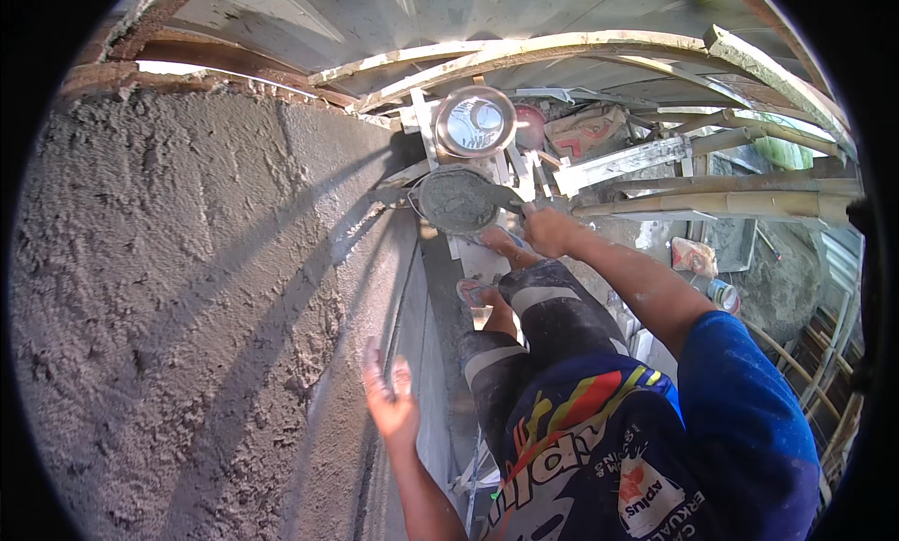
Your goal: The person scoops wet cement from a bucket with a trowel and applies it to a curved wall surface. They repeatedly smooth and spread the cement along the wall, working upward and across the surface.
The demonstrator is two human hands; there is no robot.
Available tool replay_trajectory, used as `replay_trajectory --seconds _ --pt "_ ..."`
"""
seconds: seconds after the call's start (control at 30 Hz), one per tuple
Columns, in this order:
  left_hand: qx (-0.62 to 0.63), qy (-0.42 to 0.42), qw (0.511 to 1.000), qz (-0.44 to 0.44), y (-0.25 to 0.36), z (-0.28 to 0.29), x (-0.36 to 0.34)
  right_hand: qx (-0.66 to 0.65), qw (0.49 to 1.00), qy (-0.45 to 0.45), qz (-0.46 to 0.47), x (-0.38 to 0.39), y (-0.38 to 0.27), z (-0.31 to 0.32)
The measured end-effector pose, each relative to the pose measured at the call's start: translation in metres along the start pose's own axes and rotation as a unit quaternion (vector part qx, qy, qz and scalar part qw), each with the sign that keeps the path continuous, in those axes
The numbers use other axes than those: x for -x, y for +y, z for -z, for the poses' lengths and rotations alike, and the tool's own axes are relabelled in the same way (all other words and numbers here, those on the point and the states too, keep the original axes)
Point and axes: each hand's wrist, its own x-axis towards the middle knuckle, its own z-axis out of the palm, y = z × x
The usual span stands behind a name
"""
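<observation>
Taking twelve o'clock as the top of the view, the right hand is closed around the end of a dark trowel-like tool; its fingers are curled in, with no gap that I can see. The long axis of this tool runs from the hand toward ten o'clock, so its far part lies at the side of the round bucket. Whether the tip touches the grey mortar in the bucket, I cannot tell. The bucket sits between nine and ten o'clock from the right fingers, just beside them, and its mouth faces upward, so the right hand is clearly the nearer one. The left hand is well apart: from it, the bucket lies between twelve and one o'clock. Its fingers are blurred but extended, with the thumb away from them, and they seem to hold nothing. The rough plastered wall spreads at nine o'clock from this left hand; contact between the two is not clear. A shiny round basin stands near the bucket, toward half past twelve.
</observation>
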Motion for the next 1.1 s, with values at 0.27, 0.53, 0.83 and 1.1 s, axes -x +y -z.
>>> replay_trajectory --seconds 0.27,0.53,0.83,1.1 --pt "-0.159 -0.245 0.934 0.207 -0.202 -0.203 0.063 0.181 0.981 -0.033 -0.066 -0.174 0.039 -0.077" --pt "-0.264 -0.245 0.891 0.278 -0.2 -0.241 0.045 0.207 0.978 -0.021 -0.025 -0.278 0.005 -0.249" --pt "-0.252 -0.23 0.9 0.272 -0.203 -0.242 0.052 -0.149 0.971 -0.137 -0.126 -0.287 0.007 -0.176" --pt "-0.239 -0.237 0.899 0.28 -0.198 -0.243 0.048 0.154 0.968 -0.169 -0.104 -0.282 0.024 -0.179"
